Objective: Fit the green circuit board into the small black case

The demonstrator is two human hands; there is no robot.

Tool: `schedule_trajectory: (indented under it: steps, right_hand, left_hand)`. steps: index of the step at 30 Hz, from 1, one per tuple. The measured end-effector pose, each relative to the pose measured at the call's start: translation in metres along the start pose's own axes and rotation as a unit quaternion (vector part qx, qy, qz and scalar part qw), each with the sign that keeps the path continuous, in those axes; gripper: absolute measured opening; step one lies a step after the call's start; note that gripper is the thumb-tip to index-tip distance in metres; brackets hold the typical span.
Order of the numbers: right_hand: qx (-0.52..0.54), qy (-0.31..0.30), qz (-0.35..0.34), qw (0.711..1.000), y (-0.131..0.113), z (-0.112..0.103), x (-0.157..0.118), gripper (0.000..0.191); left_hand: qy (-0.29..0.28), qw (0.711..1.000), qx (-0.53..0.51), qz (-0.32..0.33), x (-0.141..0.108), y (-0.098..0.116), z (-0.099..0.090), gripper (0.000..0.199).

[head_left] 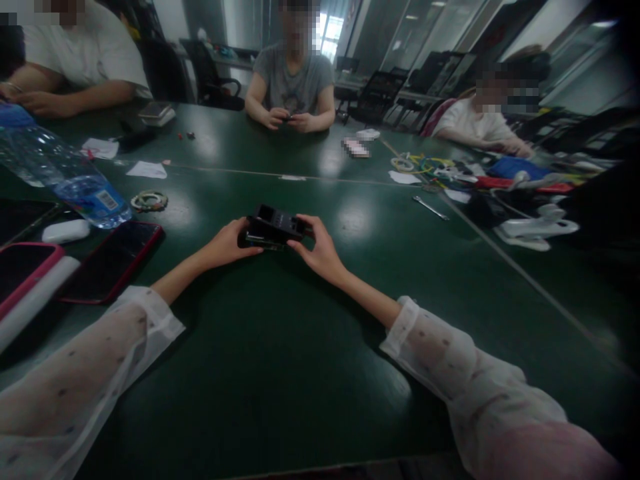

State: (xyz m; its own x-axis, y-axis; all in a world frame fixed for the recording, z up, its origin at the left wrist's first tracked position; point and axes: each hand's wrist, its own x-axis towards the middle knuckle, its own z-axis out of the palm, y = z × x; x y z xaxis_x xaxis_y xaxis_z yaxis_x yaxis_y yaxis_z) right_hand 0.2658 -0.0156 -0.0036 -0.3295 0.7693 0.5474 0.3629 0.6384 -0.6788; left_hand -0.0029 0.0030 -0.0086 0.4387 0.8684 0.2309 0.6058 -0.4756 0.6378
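Black boxy device (283, 225), rectangular recess (267, 213) in tilted top; left fingers (240, 231), right fingers (311, 224) gripping opposite ends.

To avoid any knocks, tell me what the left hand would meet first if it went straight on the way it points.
The black device, which the left hand holds at one end; beyond it, probably the right hand at the other end, though depth is unclear.

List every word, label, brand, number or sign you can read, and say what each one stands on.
No text is legible.
Blue label on the bottle: a barcode shows, but any print is too blurred to read.
Black casing: any markings are too small to read.
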Motion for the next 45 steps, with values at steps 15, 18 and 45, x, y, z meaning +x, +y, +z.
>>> schedule_trajectory:
  steps: [15,18,45]
  right_hand:
    - [-0.081,-0.047,-0.050,0.994,0.0031,0.0021,-0.0012,0.053]
    - [-0.097,-0.074,-0.044,0.992,0.0044,0.0028,-0.0007,0.052]
    - [-0.134,-0.140,-0.048,0.980,0.0022,0.0020,-0.0024,0.062]
  left_hand:
    - [0.027,0.999,-0.019,0.009,-0.0003,-0.0026,0.0037,0.081]
    - [0.029,0.999,-0.016,0.024,0.0000,-0.0028,0.0037,0.087]
    - [0.011,1.000,0.008,0.023,-0.0002,0.0012,0.0007,0.087]
